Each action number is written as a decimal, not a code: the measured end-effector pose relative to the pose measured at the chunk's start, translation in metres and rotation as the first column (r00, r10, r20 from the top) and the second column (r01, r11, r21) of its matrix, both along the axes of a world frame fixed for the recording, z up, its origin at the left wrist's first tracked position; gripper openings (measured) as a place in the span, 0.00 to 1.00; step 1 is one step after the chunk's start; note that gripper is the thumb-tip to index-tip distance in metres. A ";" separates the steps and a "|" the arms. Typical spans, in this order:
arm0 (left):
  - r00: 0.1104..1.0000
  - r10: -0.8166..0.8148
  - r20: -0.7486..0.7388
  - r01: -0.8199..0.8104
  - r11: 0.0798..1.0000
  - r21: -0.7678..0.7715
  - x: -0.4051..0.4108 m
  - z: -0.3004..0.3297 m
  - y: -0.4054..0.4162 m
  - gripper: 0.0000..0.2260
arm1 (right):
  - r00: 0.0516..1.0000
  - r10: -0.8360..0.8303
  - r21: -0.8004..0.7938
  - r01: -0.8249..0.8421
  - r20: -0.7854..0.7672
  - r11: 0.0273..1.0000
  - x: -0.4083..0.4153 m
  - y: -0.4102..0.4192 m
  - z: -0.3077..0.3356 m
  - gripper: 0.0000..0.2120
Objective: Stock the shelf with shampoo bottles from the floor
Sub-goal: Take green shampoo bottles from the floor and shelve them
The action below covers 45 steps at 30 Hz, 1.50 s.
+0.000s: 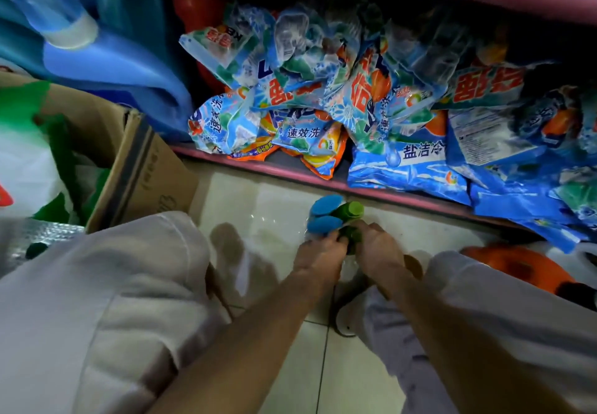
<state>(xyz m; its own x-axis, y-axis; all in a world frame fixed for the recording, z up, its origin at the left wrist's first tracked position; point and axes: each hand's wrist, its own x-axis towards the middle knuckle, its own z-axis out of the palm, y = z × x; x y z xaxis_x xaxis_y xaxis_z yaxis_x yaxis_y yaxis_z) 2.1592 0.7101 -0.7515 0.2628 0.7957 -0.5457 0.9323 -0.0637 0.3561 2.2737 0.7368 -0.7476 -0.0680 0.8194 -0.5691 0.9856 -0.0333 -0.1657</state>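
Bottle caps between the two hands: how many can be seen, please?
4: two blue caps near the left hand, two green caps near the right hand. More may be hidden.

Both the left hand [318, 257] and right hand [378, 248] grip capped shampoo bottles [336, 216] on the tiled floor [277, 200].

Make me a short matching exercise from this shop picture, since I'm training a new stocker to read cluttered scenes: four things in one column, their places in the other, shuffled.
Things:
1. blue-capped and green-capped bottles
2. detergent bags
3. cardboard box
4. orange container

Places:
A. heaped on the pink shelf
B. on the floor at the far right
C. on the floor, under the left hand and right hand
D. at the left, beside the shelf

Pairs: 1-C, 2-A, 3-D, 4-B
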 end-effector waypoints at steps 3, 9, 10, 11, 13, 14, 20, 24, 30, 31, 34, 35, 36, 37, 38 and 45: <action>0.999 -0.012 -0.043 0.013 1.000 0.024 0.007 -0.006 0.002 0.22 | 1.000 0.017 0.009 -0.017 0.012 1.000 0.002 0.005 -0.007 0.20; 0.995 -0.028 -0.096 0.038 0.993 0.109 0.014 -0.013 -0.003 0.22 | 0.979 0.138 0.020 -0.143 0.150 0.990 -0.003 0.003 -0.003 0.16; 0.995 -0.023 -0.097 0.034 0.993 0.113 0.016 -0.013 -0.004 0.23 | 0.978 0.118 0.028 -0.125 0.175 0.992 -0.004 0.003 0.001 0.14; 0.995 -0.014 -0.097 0.026 0.993 0.117 0.018 -0.012 -0.005 0.23 | 0.976 0.088 0.041 -0.098 0.198 0.994 -0.005 0.004 0.007 0.14; 0.996 0.018 -0.090 -0.007 0.992 0.122 0.023 -0.010 -0.006 0.24 | 0.968 0.048 0.055 -0.063 0.245 0.996 -0.006 0.008 0.026 0.15; 0.997 0.033 -0.076 -0.024 0.992 0.128 0.026 -0.008 -0.007 0.25 | 0.966 0.035 0.062 -0.052 0.256 0.997 -0.006 0.010 0.036 0.17; 0.723 0.485 0.492 -0.519 0.851 -0.076 0.041 0.014 -0.010 0.19 | 0.988 -0.064 0.011 0.064 0.140 0.998 0.001 0.034 0.095 0.15; 0.409 0.624 0.666 -0.660 0.706 -0.256 0.029 0.027 -0.006 0.16 | 0.959 -0.244 -0.112 0.230 -0.146 0.967 0.004 0.049 0.111 0.21; -0.165 0.883 0.440 -0.604 0.262 -0.752 -0.016 0.032 -0.006 0.08 | 0.965 -0.226 0.116 0.242 -0.133 0.963 -0.003 0.055 0.064 0.13; -0.207 0.897 0.390 -0.536 0.230 -0.812 -0.024 0.033 -0.006 0.09 | 0.986 -0.146 0.114 0.154 -0.079 0.981 -0.005 0.052 0.051 0.15; -0.214 0.929 0.302 -0.459 0.177 -0.871 -0.042 0.028 -0.009 0.16 | 0.997 0.025 0.025 -0.024 -0.075 0.999 -0.013 0.043 0.014 0.25; -0.225 0.931 0.287 -0.460 0.158 -0.874 -0.045 0.025 -0.010 0.18 | 0.997 0.051 0.015 -0.051 -0.060 0.999 -0.013 0.042 0.004 0.28; -0.241 0.930 0.277 -0.461 0.142 -0.876 -0.047 0.021 -0.011 0.18 | 0.998 0.050 0.012 -0.050 -0.044 0.999 -0.013 0.040 -0.004 0.29; -0.253 0.929 0.271 -0.463 0.129 -0.877 -0.048 0.019 -0.012 0.18 | 0.999 0.036 0.017 -0.036 -0.029 0.999 -0.010 0.041 -0.010 0.29; -0.256 0.930 0.265 -0.465 0.122 -0.877 -0.048 0.017 -0.012 0.19 | 1.000 0.029 0.033 -0.028 -0.011 0.999 -0.007 0.041 -0.015 0.27; -0.287 0.914 0.286 -0.439 0.140 -0.888 -0.049 0.023 -0.010 0.18 | 0.995 -0.001 0.114 -0.010 0.096 0.993 0.014 0.029 -0.012 0.16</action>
